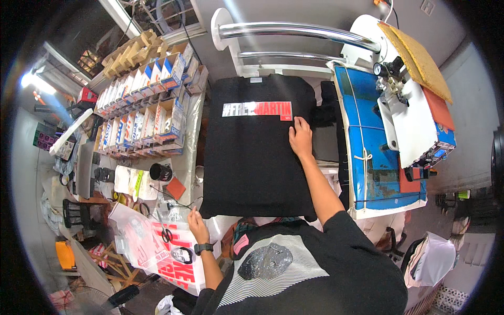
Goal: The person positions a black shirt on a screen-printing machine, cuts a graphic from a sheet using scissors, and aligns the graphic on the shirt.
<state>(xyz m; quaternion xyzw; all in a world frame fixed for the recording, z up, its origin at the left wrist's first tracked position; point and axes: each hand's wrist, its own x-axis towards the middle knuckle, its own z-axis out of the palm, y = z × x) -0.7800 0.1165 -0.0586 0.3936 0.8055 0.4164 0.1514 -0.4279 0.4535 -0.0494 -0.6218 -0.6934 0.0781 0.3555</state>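
A black T-shirt (254,163) lies spread in front of me, its collar at the far end. Across its chest is a white and red lettered transfer (256,109) with a shiny surface. My right hand (301,137) rests on the shirt, fingers stretched out and lying at the transfer's lower right corner. Beside the shirt's near left corner is my left hand (199,227), with a dark watch on the wrist. Its fingers are curled together; what they hold, if anything, is too small to make out. A thin dark cord (173,198) runs close to those fingertips.
Divided cardboard boxes (139,113) of rolls or sleeves stand at the left. Near them are a black mug (160,172), an orange-red square (176,188), scissors (165,230) and printed sheets (157,247). A heat press with chrome bars (299,30) and a blue board (367,136) flank the shirt.
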